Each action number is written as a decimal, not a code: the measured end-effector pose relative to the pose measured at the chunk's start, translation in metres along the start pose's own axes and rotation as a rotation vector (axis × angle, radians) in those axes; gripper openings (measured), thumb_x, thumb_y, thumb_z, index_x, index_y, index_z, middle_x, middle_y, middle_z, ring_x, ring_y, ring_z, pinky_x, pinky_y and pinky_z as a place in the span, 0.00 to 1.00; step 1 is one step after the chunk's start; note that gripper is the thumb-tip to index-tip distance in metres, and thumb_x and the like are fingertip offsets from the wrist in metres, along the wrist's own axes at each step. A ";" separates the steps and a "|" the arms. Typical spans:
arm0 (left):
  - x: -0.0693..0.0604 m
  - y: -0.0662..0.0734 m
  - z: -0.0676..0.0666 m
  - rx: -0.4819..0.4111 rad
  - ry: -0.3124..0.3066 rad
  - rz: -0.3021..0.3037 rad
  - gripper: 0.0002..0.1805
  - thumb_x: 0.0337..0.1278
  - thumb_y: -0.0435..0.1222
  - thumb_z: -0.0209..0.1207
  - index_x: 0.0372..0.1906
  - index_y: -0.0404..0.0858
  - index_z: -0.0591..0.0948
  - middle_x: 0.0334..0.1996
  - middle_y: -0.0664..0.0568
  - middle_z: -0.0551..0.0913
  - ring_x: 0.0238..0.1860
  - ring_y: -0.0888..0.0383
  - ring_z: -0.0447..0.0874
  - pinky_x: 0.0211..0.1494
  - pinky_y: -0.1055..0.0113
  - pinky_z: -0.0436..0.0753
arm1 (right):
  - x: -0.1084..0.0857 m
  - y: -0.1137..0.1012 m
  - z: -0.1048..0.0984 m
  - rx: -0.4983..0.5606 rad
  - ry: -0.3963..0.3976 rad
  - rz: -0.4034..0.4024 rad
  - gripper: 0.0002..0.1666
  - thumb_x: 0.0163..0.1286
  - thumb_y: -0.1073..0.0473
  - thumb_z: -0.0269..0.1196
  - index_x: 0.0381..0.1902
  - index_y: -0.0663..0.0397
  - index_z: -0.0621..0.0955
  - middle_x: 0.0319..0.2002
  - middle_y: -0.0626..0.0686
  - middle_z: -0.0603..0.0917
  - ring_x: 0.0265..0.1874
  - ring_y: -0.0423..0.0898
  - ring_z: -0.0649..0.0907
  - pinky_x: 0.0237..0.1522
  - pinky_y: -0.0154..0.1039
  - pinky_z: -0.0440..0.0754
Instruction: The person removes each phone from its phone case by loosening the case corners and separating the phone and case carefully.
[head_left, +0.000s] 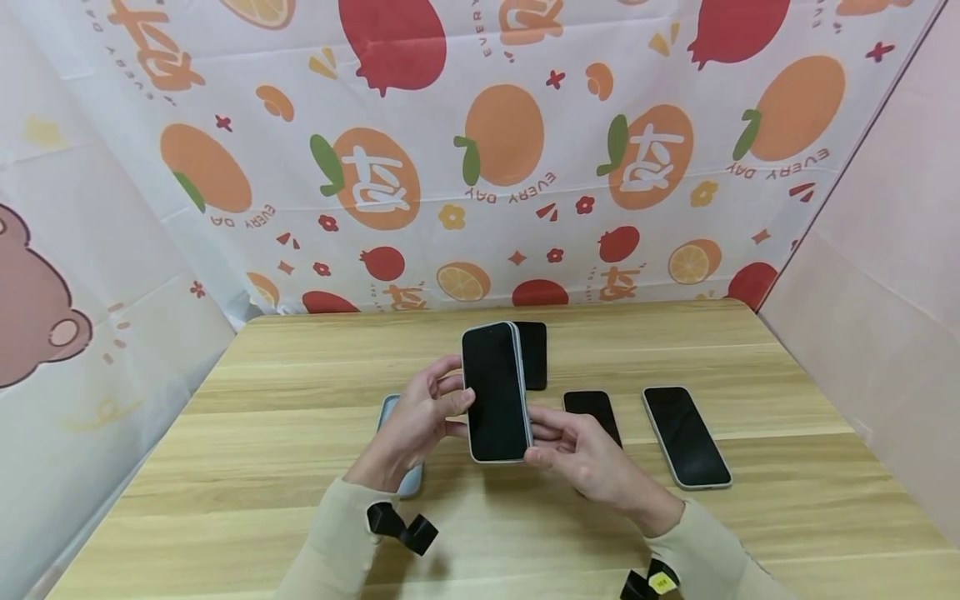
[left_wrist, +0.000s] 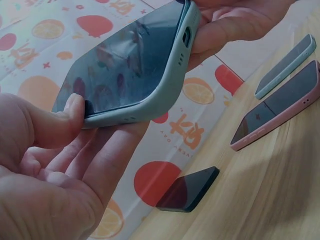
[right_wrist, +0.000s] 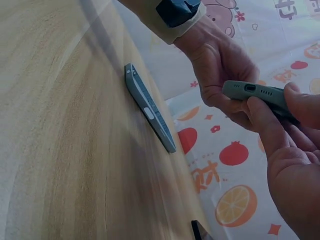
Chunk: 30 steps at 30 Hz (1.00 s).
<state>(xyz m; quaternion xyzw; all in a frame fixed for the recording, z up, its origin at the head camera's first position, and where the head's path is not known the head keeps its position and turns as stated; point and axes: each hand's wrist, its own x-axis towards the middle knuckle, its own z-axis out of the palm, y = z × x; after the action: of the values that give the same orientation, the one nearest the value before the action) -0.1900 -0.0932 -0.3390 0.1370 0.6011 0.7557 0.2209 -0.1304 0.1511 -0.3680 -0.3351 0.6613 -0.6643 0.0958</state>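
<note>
A dark-screened smartphone [head_left: 495, 392] in a pale green-blue case is held above the table, screen facing up toward the head camera. My left hand [head_left: 427, 408] grips its left long edge, thumb on the screen's border and fingers behind. At the lower right corner my right hand [head_left: 581, 454] pinches the case between thumb and fingers. The right wrist view shows the port end of the case [right_wrist: 250, 91], with a charging cutout and small speaker holes. Beneath my left forearm lies a light-blue case or cased phone [head_left: 411, 483], partly covered by the hand.
Behind the held phone lies a black phone [head_left: 535, 358]. Right of it are a pink-cased phone [left_wrist: 280, 107], partly hidden by my right hand in the head view, and a pale-cased phone [head_left: 686, 437]. Fruit-printed cloth [head_left: 502, 242] rises behind the wooden table [head_left: 300, 367].
</note>
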 end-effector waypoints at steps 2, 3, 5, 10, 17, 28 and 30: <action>-0.001 -0.001 -0.001 -0.016 -0.006 -0.001 0.28 0.69 0.27 0.54 0.70 0.35 0.61 0.44 0.54 0.84 0.41 0.57 0.86 0.34 0.60 0.89 | 0.000 0.002 0.000 0.019 -0.005 -0.008 0.30 0.73 0.66 0.57 0.69 0.74 0.65 0.63 0.74 0.74 0.59 0.42 0.81 0.55 0.35 0.82; -0.001 -0.001 -0.001 -0.023 -0.007 -0.002 0.28 0.69 0.27 0.54 0.70 0.35 0.60 0.44 0.54 0.84 0.41 0.57 0.86 0.34 0.60 0.89 | 0.000 0.002 0.000 0.031 -0.006 -0.007 0.30 0.73 0.66 0.57 0.69 0.74 0.65 0.63 0.74 0.74 0.59 0.42 0.81 0.55 0.35 0.82; -0.002 -0.002 -0.001 -0.034 -0.005 -0.005 0.28 0.69 0.27 0.53 0.70 0.35 0.60 0.44 0.54 0.84 0.42 0.57 0.86 0.34 0.60 0.89 | 0.000 0.004 0.000 0.048 -0.009 -0.010 0.30 0.73 0.67 0.57 0.69 0.74 0.65 0.63 0.74 0.74 0.60 0.42 0.81 0.55 0.35 0.82; -0.002 -0.002 -0.001 -0.046 -0.011 -0.010 0.28 0.69 0.27 0.53 0.70 0.36 0.61 0.44 0.53 0.84 0.42 0.56 0.86 0.35 0.58 0.89 | -0.003 0.006 -0.001 0.060 0.001 0.003 0.30 0.73 0.66 0.57 0.69 0.75 0.65 0.63 0.75 0.73 0.59 0.41 0.81 0.56 0.35 0.82; 0.001 0.000 0.000 -0.083 -0.048 0.008 0.26 0.69 0.26 0.52 0.69 0.39 0.63 0.45 0.53 0.85 0.42 0.57 0.87 0.35 0.57 0.89 | -0.002 0.008 -0.005 0.108 -0.028 -0.028 0.29 0.75 0.67 0.55 0.69 0.76 0.64 0.63 0.78 0.71 0.61 0.43 0.81 0.56 0.35 0.81; 0.002 -0.001 0.000 -0.011 0.015 0.004 0.28 0.68 0.26 0.53 0.69 0.36 0.62 0.43 0.55 0.84 0.38 0.59 0.86 0.30 0.64 0.87 | -0.002 0.009 -0.009 0.038 0.074 0.059 0.31 0.72 0.67 0.58 0.70 0.65 0.63 0.65 0.69 0.71 0.58 0.43 0.82 0.56 0.35 0.82; 0.002 -0.001 0.000 0.004 0.033 0.003 0.29 0.68 0.27 0.54 0.70 0.36 0.61 0.43 0.55 0.84 0.38 0.59 0.86 0.30 0.65 0.87 | -0.002 0.008 -0.008 -0.021 0.115 0.026 0.34 0.70 0.69 0.60 0.70 0.61 0.60 0.64 0.65 0.70 0.55 0.44 0.82 0.53 0.36 0.84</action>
<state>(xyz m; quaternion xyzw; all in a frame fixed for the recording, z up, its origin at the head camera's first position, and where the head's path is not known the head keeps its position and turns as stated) -0.1915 -0.0919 -0.3398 0.1259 0.6059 0.7571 0.2096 -0.1359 0.1581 -0.3755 -0.2887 0.6768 -0.6743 0.0626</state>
